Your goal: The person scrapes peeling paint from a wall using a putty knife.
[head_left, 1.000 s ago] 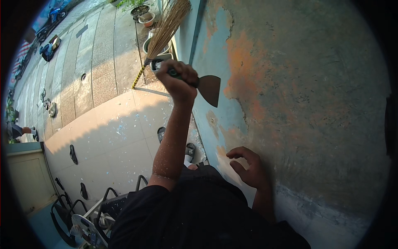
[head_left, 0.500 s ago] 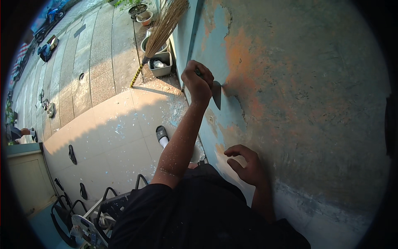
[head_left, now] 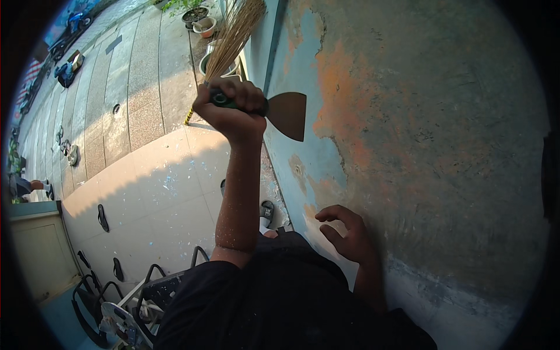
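Note:
My left hand is wrapped round the dark green handle of a putty knife. The wide flat blade points right, toward the wall, and in this view overlaps its light blue paint; I cannot tell whether it touches. Around that blue strip the paint has a ragged edge, with orange and grey patches beyond it. Lower down, my right hand is held beside the wall with thumb and fingers apart, nothing in it. Pale specks dot my left forearm.
Behind my left hand, a stick broom with a striped handle leans bristles up, near pots. Paint flakes litter the tiles. Loose sandals lie at left. Metal-framed equipment stands at lower left.
My left hand has drawn back leftward from the wall with the putty knife, whose blade has turned to show its broad face. The right hand has stayed in place.

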`<action>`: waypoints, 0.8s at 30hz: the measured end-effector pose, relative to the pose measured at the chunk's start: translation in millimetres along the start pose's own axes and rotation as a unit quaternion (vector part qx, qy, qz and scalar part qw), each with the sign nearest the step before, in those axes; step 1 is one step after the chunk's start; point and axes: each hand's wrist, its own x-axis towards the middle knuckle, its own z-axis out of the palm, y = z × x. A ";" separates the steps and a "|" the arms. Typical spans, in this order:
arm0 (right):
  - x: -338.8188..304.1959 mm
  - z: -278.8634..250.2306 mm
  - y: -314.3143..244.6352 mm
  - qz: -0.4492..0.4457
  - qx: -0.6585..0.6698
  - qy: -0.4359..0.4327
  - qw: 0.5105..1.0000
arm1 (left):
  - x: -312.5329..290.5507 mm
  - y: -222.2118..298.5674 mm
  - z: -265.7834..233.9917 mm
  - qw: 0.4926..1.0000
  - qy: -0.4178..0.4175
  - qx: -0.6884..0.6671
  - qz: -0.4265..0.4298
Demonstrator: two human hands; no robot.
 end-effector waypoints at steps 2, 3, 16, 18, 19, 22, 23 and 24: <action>1.4 1.3 0.7 -0.010 0.002 0.000 1.000 | 2.4 -1.6 0.1 0.999 0.003 -0.040 0.001; 1.7 3.6 -0.6 -0.011 0.002 -0.004 1.000 | -2.3 -15.1 3.2 1.000 0.021 -0.004 -0.016; 5.2 6.3 -4.2 -0.013 0.003 -0.018 1.000 | -18.7 -68.7 -5.6 0.936 -0.080 0.341 0.040; 7.0 1.5 -1.1 -0.010 0.005 -0.011 1.000 | -17.3 -60.1 -7.2 0.982 -0.070 0.172 -0.023; 7.3 -2.1 1.0 0.006 0.009 0.005 1.000 | -11.6 -49.0 -4.7 0.996 0.019 0.057 -0.070; 0.7 1.1 -2.8 0.020 0.013 0.008 1.000 | -5.2 0.0 13.4 0.999 -0.043 0.011 0.000; 3.0 1.1 -3.7 0.010 0.005 -0.003 1.000 | -6.1 -4.2 21.9 0.999 -0.037 0.000 0.001; 4.0 2.1 -3.1 0.008 0.006 -0.007 1.000 | -5.7 -22.9 22.2 0.999 0.013 0.013 -0.036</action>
